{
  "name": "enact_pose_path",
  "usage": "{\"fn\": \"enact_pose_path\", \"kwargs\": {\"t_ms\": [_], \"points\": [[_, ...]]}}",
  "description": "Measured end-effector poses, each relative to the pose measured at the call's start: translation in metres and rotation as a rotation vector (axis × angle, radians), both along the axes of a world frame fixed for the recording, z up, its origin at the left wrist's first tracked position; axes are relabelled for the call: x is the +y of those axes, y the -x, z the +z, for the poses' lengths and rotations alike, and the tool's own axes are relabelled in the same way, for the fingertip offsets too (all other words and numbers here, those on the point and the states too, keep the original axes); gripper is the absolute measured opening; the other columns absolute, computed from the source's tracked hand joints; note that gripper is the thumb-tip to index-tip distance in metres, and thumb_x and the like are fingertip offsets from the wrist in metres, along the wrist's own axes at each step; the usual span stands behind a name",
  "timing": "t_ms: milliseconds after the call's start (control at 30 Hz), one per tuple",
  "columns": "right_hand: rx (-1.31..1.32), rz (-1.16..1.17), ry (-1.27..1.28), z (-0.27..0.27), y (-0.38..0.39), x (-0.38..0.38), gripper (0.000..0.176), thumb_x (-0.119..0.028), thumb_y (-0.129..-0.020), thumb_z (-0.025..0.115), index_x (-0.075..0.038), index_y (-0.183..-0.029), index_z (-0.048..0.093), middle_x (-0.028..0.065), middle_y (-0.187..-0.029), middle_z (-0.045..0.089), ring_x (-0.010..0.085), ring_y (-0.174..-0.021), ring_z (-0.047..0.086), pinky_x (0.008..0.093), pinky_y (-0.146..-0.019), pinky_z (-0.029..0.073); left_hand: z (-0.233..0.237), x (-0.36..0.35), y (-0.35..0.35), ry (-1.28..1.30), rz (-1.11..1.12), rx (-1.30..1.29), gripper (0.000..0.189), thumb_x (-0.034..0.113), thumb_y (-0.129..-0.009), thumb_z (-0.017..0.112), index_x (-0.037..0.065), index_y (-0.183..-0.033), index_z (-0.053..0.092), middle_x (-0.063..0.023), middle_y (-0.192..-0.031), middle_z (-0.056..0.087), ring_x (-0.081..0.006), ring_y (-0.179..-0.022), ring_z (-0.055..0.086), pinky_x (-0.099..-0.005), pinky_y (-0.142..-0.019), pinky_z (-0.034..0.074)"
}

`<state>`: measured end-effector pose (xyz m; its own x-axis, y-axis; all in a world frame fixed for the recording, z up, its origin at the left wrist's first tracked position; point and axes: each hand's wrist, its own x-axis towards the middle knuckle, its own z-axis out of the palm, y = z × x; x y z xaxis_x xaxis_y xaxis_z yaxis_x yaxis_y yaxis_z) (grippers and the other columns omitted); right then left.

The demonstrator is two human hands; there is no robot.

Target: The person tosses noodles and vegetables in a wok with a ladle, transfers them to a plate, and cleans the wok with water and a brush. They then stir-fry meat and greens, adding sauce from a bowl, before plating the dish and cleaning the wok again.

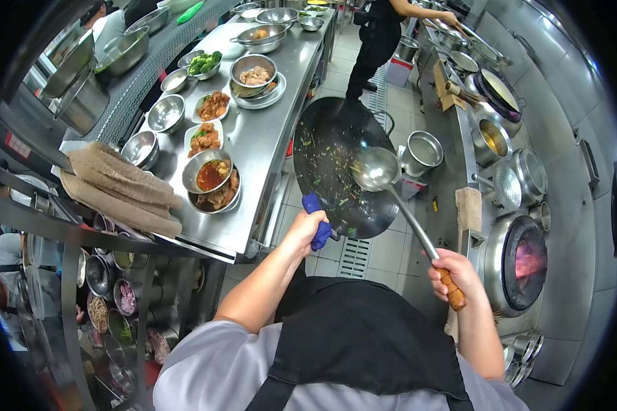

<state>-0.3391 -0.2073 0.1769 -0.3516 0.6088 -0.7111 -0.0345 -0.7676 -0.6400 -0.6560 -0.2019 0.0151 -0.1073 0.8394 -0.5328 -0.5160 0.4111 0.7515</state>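
Note:
A large black wok [322, 130] is held tilted over the floor between the counter and the stoves. My left hand [304, 231] is closed on its handle through a folded blue cloth [317, 218]. Bits of chopped green and brown food [325, 168] are scattered over the wok's inner surface. In my right hand [456, 275] is a ladle [377, 169], gripped by its wooden handle. The ladle's round metal bowl is inside the wok, over its right side; whether it touches the wok cannot be made out.
To the left, a steel counter [253, 188] carries plates of fried pieces [204, 139], a bowl of red sauce [212, 176] and brown towels [120, 188]. At right, a burner [528, 257] shows flame, near a perforated skimmer [506, 189]. A pot [424, 152] stands beyond the wok. A co-worker [373, 41] stands ahead.

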Motion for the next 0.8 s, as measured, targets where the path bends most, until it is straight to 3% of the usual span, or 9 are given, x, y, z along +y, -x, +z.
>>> {"fn": "enact_pose_path", "kwargs": {"t_ms": [33,167,333,467,533,567,633,733,800], "points": [[-0.129,0.030,-0.035,0.000,-0.005,0.002,0.011,-0.008,-0.085,0.050,-0.002,-0.094,0.052,0.0047,-0.060,0.050,0.0134,-0.038,0.046,0.0279,-0.034,0.037,0.003,-0.004,-0.003,0.005,0.000,-0.002,0.006,0.008,-0.072,0.055,0.005,-0.078,0.055,-0.0032,-0.064,0.054,-0.0136,-0.048,0.050,-0.0281,-0.041,0.040],[-0.381,0.222,-0.091,-0.017,0.018,0.022,0.005,-0.008,-0.085,0.049,-0.004,-0.086,0.046,0.0046,-0.059,0.050,0.0144,-0.039,0.046,0.0277,-0.038,0.038,0.004,-0.007,-0.030,-0.151,0.056,0.181,0.019,0.002,-0.070,0.054,0.002,-0.089,0.053,-0.0037,-0.069,0.055,-0.0141,-0.055,0.054,-0.0294,-0.050,0.045],[0.122,0.052,-0.033,0.034,0.084,0.028,0.016,-0.010,-0.088,0.047,0.000,-0.100,0.049,0.0063,-0.065,0.049,0.0139,-0.041,0.045,0.0285,-0.034,0.037,-0.016,0.018,-0.019,-0.143,0.016,0.377,0.021,0.002,-0.070,0.054,0.004,-0.091,0.051,-0.0021,-0.070,0.052,-0.0124,-0.057,0.053,-0.0277,-0.051,0.044],[0.623,-0.019,0.091,0.033,0.075,0.035,0.039,-0.014,-0.092,0.042,0.003,-0.127,0.044,0.0069,-0.068,0.046,0.0146,-0.040,0.043,0.0297,-0.031,0.038,-0.005,0.018,0.012,-0.078,0.026,0.242,0.008,0.005,-0.069,0.055,0.003,-0.077,0.054,-0.0037,-0.064,0.054,-0.0143,-0.053,0.054,-0.0292,-0.048,0.044],[0.629,-0.027,0.112,0.028,0.064,0.036,0.042,-0.015,-0.092,0.041,0.002,-0.131,0.041,0.0067,-0.068,0.046,0.0148,-0.040,0.043,0.0300,-0.031,0.039,0.001,0.015,0.024,-0.066,0.071,0.108,0.007,0.005,-0.070,0.054,0.004,-0.077,0.054,-0.0031,-0.064,0.053,-0.0134,-0.052,0.053,-0.0283,-0.047,0.042],[0.592,-0.014,0.095,0.026,0.056,0.037,0.042,-0.014,-0.092,0.042,0.002,-0.130,0.041,0.0069,-0.068,0.046,0.0147,-0.039,0.043,0.0297,-0.031,0.038,-0.007,0.016,0.030,-0.054,0.054,0.044,0.012,0.005,-0.070,0.054,0.007,-0.082,0.052,-0.0004,-0.059,0.048,-0.0112,-0.044,0.046,-0.0262,-0.038,0.036],[0.439,0.003,0.069,0.027,0.042,0.041,0.040,-0.014,-0.091,0.043,0.002,-0.128,0.043,0.0075,-0.067,0.046,0.0142,-0.038,0.042,0.0286,-0.030,0.037,-0.006,0.015,0.041,-0.071,0.043,0.059,0.011,0.006,-0.070,0.054,0.007,-0.081,0.052,0.0001,-0.059,0.048,-0.0108,-0.045,0.047,-0.0258,-0.039,0.036],[-0.087,0.102,-0.050,0.037,0.039,0.047,0.021,-0.010,-0.087,0.047,0.001,-0.104,0.053,0.0060,-0.062,0.050,0.0144,-0.038,0.046,0.0281,-0.030,0.036,0.008,0.013,0.047,-0.102,0.069,0.129,0.010,0.005,-0.069,0.054,0.006,-0.079,0.052,-0.0005,-0.061,0.049,-0.0105,-0.047,0.048,-0.0248,-0.041,0.037],[-0.216,0.179,-0.077,0.019,0.047,0.053,0.014,-0.008,-0.085,0.048,0.000,-0.096,0.052,0.0057,-0.061,0.051,0.0149,-0.038,0.047,0.0280,-0.032,0.036,0.015,0.013,0.050,-0.177,0.083,0.230,0.013,0.003,-0.069,0.054,0.006,-0.081,0.051,-0.0017,-0.064,0.051,-0.0107,-0.048,0.048,-0.0250,-0.042,0.038]]}}
